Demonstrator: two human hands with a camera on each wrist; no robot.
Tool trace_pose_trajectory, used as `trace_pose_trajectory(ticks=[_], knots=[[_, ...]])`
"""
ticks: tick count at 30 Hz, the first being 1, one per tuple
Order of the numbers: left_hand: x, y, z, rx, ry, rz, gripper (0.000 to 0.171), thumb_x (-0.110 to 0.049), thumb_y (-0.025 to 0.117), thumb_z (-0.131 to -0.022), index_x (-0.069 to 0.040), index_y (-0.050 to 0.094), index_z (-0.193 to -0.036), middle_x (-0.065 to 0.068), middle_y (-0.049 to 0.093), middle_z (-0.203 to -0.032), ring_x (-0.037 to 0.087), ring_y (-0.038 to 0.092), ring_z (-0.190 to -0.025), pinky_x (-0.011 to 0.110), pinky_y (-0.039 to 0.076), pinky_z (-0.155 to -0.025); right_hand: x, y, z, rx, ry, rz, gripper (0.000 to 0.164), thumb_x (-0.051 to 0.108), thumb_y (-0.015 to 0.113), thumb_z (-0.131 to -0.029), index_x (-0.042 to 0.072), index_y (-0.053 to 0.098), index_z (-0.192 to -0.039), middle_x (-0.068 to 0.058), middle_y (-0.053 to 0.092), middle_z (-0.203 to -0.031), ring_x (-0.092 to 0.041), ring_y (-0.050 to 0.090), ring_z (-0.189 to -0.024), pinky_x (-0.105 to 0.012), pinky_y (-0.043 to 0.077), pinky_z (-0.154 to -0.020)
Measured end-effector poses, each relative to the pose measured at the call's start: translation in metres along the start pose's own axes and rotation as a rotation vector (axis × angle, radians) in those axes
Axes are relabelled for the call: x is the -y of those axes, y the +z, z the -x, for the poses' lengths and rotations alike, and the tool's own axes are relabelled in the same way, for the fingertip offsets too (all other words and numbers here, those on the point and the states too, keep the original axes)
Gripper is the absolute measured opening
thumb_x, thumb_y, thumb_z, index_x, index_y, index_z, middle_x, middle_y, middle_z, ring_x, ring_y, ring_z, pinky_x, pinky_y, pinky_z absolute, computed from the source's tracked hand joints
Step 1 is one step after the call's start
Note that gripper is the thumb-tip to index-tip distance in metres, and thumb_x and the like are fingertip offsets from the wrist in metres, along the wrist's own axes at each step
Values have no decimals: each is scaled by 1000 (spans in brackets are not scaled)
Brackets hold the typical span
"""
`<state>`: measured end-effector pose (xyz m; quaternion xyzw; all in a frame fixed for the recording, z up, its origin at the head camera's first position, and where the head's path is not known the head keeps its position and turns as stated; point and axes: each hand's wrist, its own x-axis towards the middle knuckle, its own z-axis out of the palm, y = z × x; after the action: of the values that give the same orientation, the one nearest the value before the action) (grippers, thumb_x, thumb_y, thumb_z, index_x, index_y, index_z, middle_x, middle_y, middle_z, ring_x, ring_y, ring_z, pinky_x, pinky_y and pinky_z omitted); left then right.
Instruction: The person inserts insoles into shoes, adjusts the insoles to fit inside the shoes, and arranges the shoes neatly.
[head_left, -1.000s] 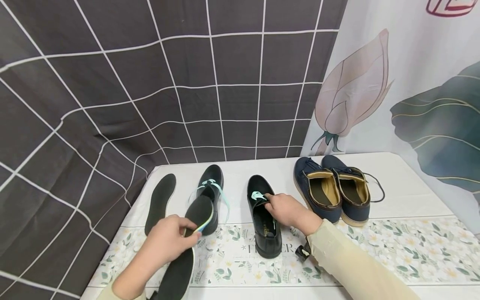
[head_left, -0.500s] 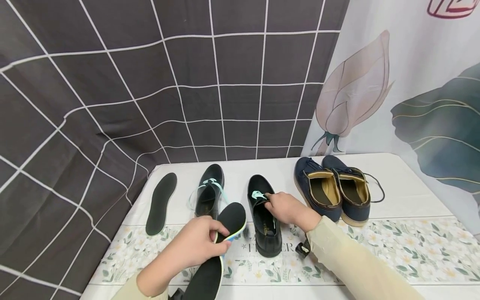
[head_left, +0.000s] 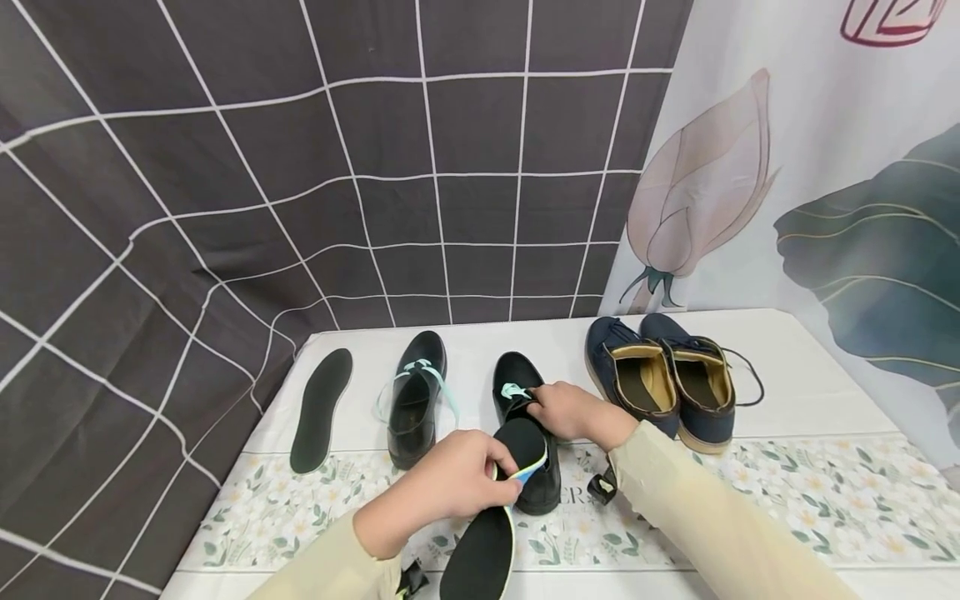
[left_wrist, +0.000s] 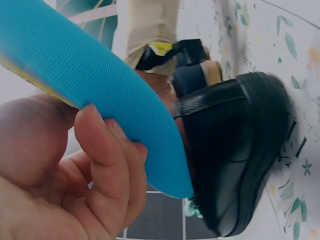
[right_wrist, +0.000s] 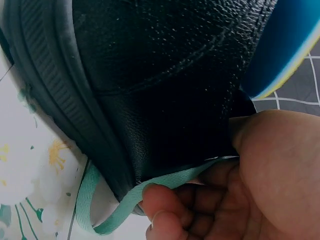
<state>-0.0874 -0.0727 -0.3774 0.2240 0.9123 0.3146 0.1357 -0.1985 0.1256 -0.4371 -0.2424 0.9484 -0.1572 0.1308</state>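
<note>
My left hand (head_left: 468, 475) pinches an insole (head_left: 480, 554) at its middle. The insole is black on top; its blue underside (left_wrist: 115, 90) and yellow edge show in the left wrist view. Its front end overlaps the opening of the black leather shoe (head_left: 516, 371) in the head view, hiding much of the inside. My right hand (head_left: 570, 408) grips that shoe at the upper right edge of its opening, by the mint-green lace (right_wrist: 165, 182). In the right wrist view my right thumb is at the opening's edge and the fingers curl beside the lace.
The other black shoe (head_left: 411, 417), with loose mint-green laces, stands to the left. Beyond it lies a second black insole (head_left: 321, 412). A pair of navy shoes (head_left: 660, 375) stands right of my right hand, on the floral-banded tabletop (head_left: 825, 492). A dark grid curtain (head_left: 480, 200) hangs behind.
My left hand has carried the insole to the right, from in front of the left black shoe to over the opening of the other one. My right hand keeps its hold on the shoe.
</note>
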Motion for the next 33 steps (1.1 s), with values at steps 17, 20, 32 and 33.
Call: trace_pose_trajectory(ticks=[17,20,32,33], knots=[[-4,7,-21,29,-89,-9,20,-25,68,-81,-30,73,-62,-12,48,-38,3,48,-32,22,40,-44,-8,-16,-6,232,44,-216,34,26,44,-106,12,65,-84,0,54,-50,-14,53,-43,-28,51,-54],[-5,7,-22,32,-109,3,19,-27,67,-82,-31,73,-64,-12,52,-40,4,49,-32,24,44,-45,-7,-20,-7,276,37,-231,36,29,45,-106,11,63,-81,0,55,-51,-13,54,-43,-27,50,-53],[-6,15,-20,-44,-142,-109,23,-47,66,-83,-30,79,-91,-11,78,-91,10,66,-81,33,56,-71,14,-7,2,50,-17,118,26,23,51,-102,3,66,-93,-17,70,-80,-32,69,-71,-47,57,-68],[-6,16,-19,-48,-140,-127,28,-49,66,-84,-27,79,-96,-9,79,-96,12,67,-88,35,57,-77,15,-5,3,22,-29,167,25,22,53,-102,1,66,-95,-20,71,-84,-33,69,-75,-49,58,-71]])
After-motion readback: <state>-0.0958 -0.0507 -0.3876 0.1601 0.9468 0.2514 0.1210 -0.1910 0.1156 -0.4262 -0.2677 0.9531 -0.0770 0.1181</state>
